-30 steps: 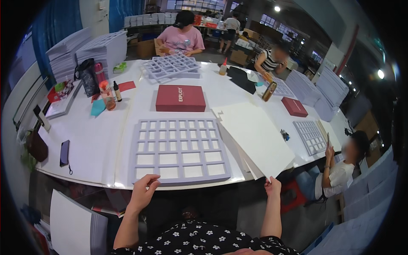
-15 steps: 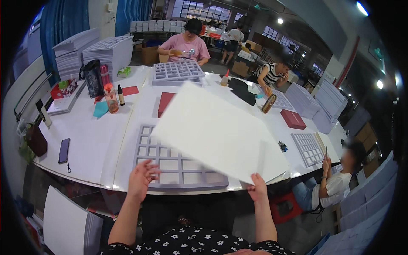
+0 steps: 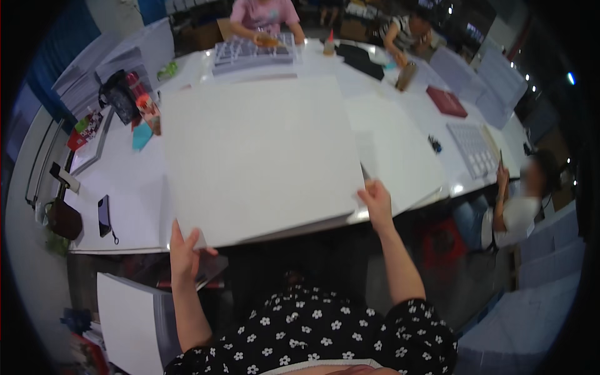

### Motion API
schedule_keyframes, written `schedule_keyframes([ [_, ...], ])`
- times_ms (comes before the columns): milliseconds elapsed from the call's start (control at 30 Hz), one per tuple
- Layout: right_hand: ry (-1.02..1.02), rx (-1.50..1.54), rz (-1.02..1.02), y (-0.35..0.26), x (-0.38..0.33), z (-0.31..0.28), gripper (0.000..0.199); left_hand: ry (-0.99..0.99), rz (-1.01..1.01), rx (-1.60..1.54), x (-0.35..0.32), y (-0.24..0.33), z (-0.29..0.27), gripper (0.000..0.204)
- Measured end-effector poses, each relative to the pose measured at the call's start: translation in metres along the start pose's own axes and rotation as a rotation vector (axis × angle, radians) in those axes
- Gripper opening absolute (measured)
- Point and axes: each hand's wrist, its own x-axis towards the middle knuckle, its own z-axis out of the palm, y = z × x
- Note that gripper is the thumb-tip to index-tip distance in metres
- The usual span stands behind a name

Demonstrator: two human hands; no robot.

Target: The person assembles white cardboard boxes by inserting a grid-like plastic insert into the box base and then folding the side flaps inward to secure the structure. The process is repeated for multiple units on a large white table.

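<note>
A large white board [image 3: 262, 156] lies across the front of the table in front of me, with a dark gap under its front edge. My right hand [image 3: 377, 203] pinches its right edge near the front corner. At the front left corner, my left hand [image 3: 186, 253] takes hold, with the thumb over the board, the index finger along the left side and the other fingers curled below the front edge. The grey grid frame seen earlier is hidden, apparently beneath this board. Further white sheeting [image 3: 400, 156] lies flat to the right.
A phone [image 3: 104, 215], bottles and a dark bag [image 3: 120, 99] are at the left. Opposite, a person in pink [image 3: 265, 15] works behind stacked grids [image 3: 253, 57]. A red box [image 3: 446, 101] and another grid [image 3: 472, 150] lie right, near a seated person. White boards [image 3: 128, 322] stand lower left.
The white board has swung from a slant to nearly square and moved left, covering the grid frame and red box. My left hand has come from empty to its front left corner. The view has tilted down.
</note>
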Motion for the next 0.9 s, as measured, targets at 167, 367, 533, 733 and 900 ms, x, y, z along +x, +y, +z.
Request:
schedule_keyframes([
  [167, -0.175, -0.12, -0.007, 0.018, 0.013, -0.012, 0.029, 0.045, 0.114, 0.045, 0.02, -0.002, 0.008, 0.041],
  [367, -0.262, -0.246, -0.011, 0.049, 0.007, -0.022, 0.041, 0.051, 0.027, 0.132, 0.031, -0.019, 0.007, 0.039],
  [533, -0.279, -0.173, 0.082, 0.057, 0.002, -0.03, 0.041, 0.02, -0.021, 0.131, 0.039, -0.027, 0.011, 0.04],
  [733, -0.274, -0.262, 0.032, 0.066, 0.002, -0.031, 0.043, 0.011, -0.019, 0.157, 0.046, -0.029, 0.011, 0.04],
  [900, -0.267, -0.213, 0.057, 0.074, 0.002, -0.029, 0.043, 0.009, -0.019, 0.156, 0.048, -0.025, 0.01, 0.038],
])
